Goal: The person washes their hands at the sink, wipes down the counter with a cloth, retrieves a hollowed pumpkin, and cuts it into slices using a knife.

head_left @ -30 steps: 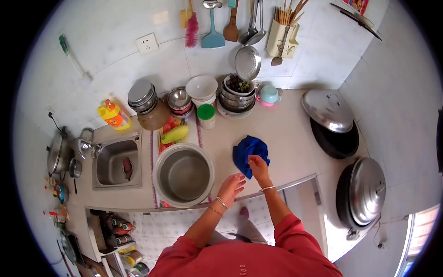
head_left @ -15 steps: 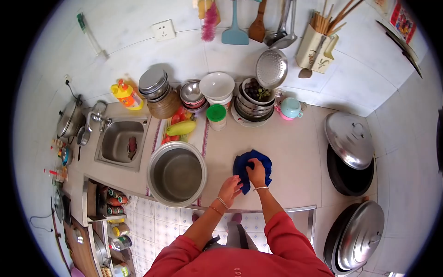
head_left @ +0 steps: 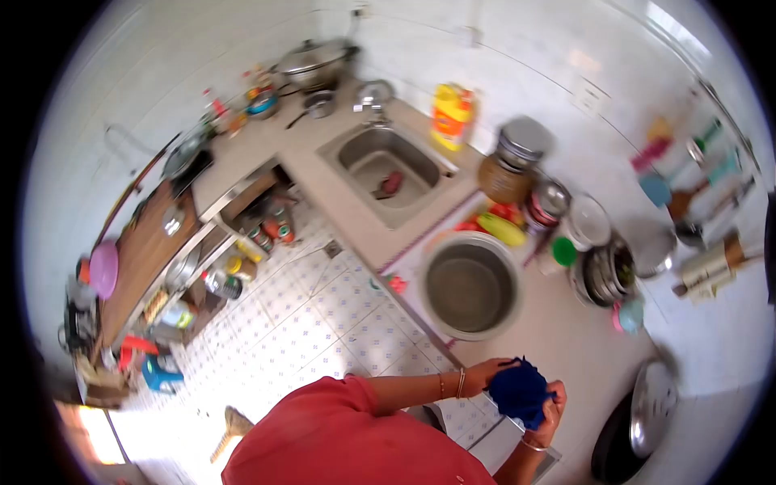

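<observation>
A dark blue cloth (head_left: pixel 520 394) is bunched up between my two hands near the counter's front edge. My left hand (head_left: pixel 487 377) grips it from the left side, the fingers partly covered by its folds. On the other side my right hand (head_left: pixel 553 411) has its fingers curled round the cloth's edge. A big metal pot (head_left: pixel 470 284) stands on the counter just beyond my hands, with its inside visible.
Ahead is the sink (head_left: pixel 388 166) with a reddish-brown object inside. Beyond the pot are a yellow-green vegetable (head_left: pixel 501 229), a green-lidded jar (head_left: pixel 559 255) and stacked bowls (head_left: pixel 602 271). A lidded wok (head_left: pixel 626 428) sits at right.
The cloth was lying on the counter under my right hand, my left hand beside it. Now both hands hold it bunched up, and the view has swung left toward the sink.
</observation>
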`<state>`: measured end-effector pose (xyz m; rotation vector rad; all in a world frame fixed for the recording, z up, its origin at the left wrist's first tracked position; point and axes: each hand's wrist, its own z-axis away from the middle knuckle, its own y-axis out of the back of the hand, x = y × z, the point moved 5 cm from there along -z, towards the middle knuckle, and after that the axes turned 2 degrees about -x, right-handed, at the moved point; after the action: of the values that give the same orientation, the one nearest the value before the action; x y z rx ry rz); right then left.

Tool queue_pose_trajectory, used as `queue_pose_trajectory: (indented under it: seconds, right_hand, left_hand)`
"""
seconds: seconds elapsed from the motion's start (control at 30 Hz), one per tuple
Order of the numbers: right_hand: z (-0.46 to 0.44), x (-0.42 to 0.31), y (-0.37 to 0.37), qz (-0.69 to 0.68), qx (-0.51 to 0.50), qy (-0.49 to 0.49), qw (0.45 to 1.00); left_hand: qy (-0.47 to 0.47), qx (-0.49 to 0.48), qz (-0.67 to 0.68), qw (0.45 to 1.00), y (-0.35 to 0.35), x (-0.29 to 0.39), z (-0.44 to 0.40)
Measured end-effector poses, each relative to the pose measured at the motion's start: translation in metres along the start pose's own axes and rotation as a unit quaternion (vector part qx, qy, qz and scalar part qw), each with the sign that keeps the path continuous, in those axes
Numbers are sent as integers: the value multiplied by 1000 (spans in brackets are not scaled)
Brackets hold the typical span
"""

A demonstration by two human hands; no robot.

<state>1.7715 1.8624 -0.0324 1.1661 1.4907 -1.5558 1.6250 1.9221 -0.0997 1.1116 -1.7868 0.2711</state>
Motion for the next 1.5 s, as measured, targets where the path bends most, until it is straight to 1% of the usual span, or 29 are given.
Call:
queue_pose_trajectory:
  seconds: [0.07,0.1,0.13,0.17,0.23,0.27,0.33,0.37,0.4,0.5,0.53,0.57,0.63,0.73,0.77,0.87,0.9,0.97,1.03,1.1,1.17,1.23,1.27,1.3,1.37,1.4,1.43,1.47,1.5]
  right_hand:
    - [-5,2,-58,-21,-52,4,998]
    - [-7,7,-85,-21,-34,4,999]
    - [-13,12,-114,-22,-19,6,1000]
    - [-17,18,-152,-25,-48,-2,999]
    - [-17,29,-228,22,-53,40,998]
    - [-23,51,-254,-9,-54,-14,998]
    - [-23,80,-339,-50,-82,-59,994]
    - [-23,97,-377,-90,-83,-97,988]
    - [-29,123,-399,-70,-153,-101,981]
    - [-14,172,-500,-65,-197,-135,969]
    - [-9,188,-533,-106,-229,-187,949]
    - [-7,205,-561,-106,-239,-190,946]
    - [10,233,-629,-152,-313,-244,905]
    - [23,279,-701,-146,-333,-304,881]
    - [31,293,-727,-146,-340,-319,873]
    - [48,345,-807,-123,-389,-354,842]
    - [53,362,-834,-125,-395,-359,837]
    - [64,399,-893,-106,-404,-383,824]
    - [69,431,-962,-110,-423,-382,814]
    - [78,450,-1028,-95,-434,-376,813]
    - [85,461,-1095,-93,-445,-368,811]
    - [92,457,-1152,-101,-492,-277,819]
    - [95,478,-1169,-67,-529,-236,813]
    - [102,502,-1185,-63,-533,-239,809]
    - [130,540,-1216,45,-688,-101,717]
    - [139,572,-1220,156,-737,-145,641]
    - [140,594,-1225,161,-735,-146,642]
    - [139,615,-1232,194,-712,-81,670]
    - [140,627,-1244,227,-684,-16,693]
  left_hand:
    - [17,26,-56,998,50,22,32]
    - [246,62,213,943,84,27,45]
    - [428,96,464,769,107,31,70]
    - [419,123,460,773,144,37,90]
    - [396,270,492,727,217,51,146]
    - [387,295,489,724,245,55,173]
    - [373,405,421,721,308,64,239]
    - [361,430,414,717,333,75,267]
    - [345,475,397,706,357,91,296]
    - [312,561,378,666,407,128,378]
    - [295,590,361,660,422,136,406]
    - [278,616,343,653,436,143,432]
    - [245,668,304,633,461,157,474]
    - [245,747,223,576,497,152,546]
    - [240,755,219,570,507,146,569]
    - [246,805,233,488,556,159,625]
    - [244,810,228,482,578,164,640]
    - [151,800,293,502,626,173,660]
    - [155,808,287,491,682,181,687]
    - [115,818,288,484,735,192,710]
    - [55,804,257,534,794,204,733]
    - [-34,786,226,574,844,234,742]
    - [-23,783,221,581,859,232,761]
    - [-26,787,220,575,871,231,776]
    - [21,823,265,502,890,222,809]
    - [101,827,268,484,893,201,840]
    - [102,825,273,484,892,178,866]
    - [284,814,-24,506,895,170,898]
    - [431,703,-318,468,910,184,906]
